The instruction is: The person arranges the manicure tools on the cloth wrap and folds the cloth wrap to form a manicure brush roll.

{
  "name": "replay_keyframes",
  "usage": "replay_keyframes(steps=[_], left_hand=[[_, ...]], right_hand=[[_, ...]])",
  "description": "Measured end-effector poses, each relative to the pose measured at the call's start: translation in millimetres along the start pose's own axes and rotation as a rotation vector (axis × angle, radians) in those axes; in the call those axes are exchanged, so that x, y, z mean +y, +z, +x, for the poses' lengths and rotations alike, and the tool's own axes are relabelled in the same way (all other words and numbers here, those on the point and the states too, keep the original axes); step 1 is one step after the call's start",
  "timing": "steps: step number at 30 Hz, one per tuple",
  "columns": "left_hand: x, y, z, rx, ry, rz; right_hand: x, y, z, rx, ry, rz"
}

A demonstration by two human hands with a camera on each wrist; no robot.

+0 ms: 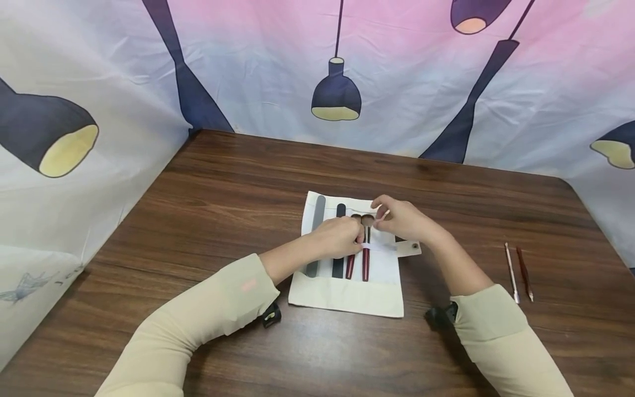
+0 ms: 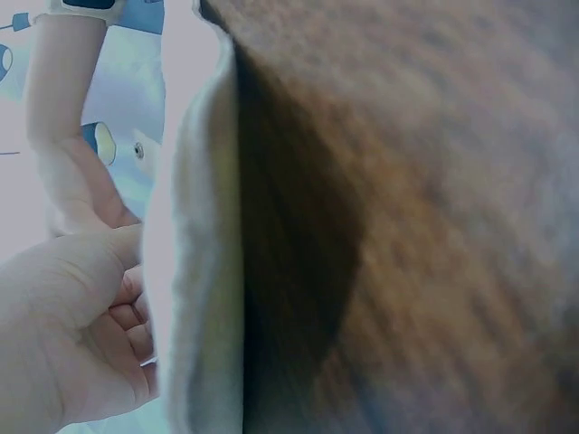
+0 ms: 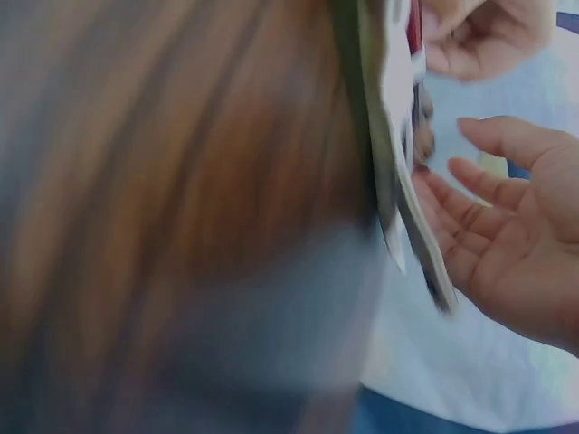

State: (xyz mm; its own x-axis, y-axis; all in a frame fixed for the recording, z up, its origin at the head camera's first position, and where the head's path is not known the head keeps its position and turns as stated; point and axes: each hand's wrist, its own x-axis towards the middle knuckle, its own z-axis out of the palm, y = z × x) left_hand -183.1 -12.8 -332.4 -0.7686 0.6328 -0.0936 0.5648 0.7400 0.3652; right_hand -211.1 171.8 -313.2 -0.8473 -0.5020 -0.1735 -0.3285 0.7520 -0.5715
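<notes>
A cream fabric roll-up case (image 1: 347, 298) lies unfolded on the table. In it are a grey nail file (image 1: 319, 212), a black nail file (image 1: 338, 268) and two makeup brushes with dark red handles; one is the right-hand brush (image 1: 366, 264). My left hand (image 1: 339, 237) is over the case with curled fingers, pinching the white elastic band (image 1: 379, 247) beside that brush; its fingertips are partly hidden. My right hand (image 1: 402, 218) hovers at the case's upper right by the brush head, fingers loosely bent and thumb apart. The right wrist view shows nothing in its palm (image 3: 534, 244).
To the right on the wooden table (image 1: 238, 182) lie a silver metal tool (image 1: 511, 273) and a dark red slender tool (image 1: 523, 273). A snap tab (image 1: 409, 248) sticks out from the case's right side. Behind the table hangs a printed cloth (image 1: 278, 71) with lamps on it.
</notes>
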Motion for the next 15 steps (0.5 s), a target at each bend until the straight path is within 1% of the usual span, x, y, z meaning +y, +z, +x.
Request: replay_keyframes(steps=[3,5,7,10,13,15], left_hand=[[0.8,0.4,-0.7,0.002,-0.011,0.000],[0.7,1.1,-1.1,0.008,-0.015,-0.005],[0.8,1.6,-1.5,0.014,-0.010,-0.008],[1.2,2.1,-2.2,0.022,-0.008,-0.004],[2.4,2.1,-2.4,0.025,-0.008,-0.003],[3.4,2.2,-2.3,0.029,-0.008,0.004]], right_hand=[[4.7,-11.8,-14.3,0.047,0.004,-0.029],[9.1,-20.6,-27.6,0.081,-0.004,-0.049],[15.2,-30.3,-43.5,0.108,0.007,-0.064],[27.8,-44.7,-69.2,0.149,0.043,-0.092],[46.4,-58.1,-94.1,0.171,0.110,-0.121],[61.4,-66.2,-109.4,0.172,0.164,-0.139]])
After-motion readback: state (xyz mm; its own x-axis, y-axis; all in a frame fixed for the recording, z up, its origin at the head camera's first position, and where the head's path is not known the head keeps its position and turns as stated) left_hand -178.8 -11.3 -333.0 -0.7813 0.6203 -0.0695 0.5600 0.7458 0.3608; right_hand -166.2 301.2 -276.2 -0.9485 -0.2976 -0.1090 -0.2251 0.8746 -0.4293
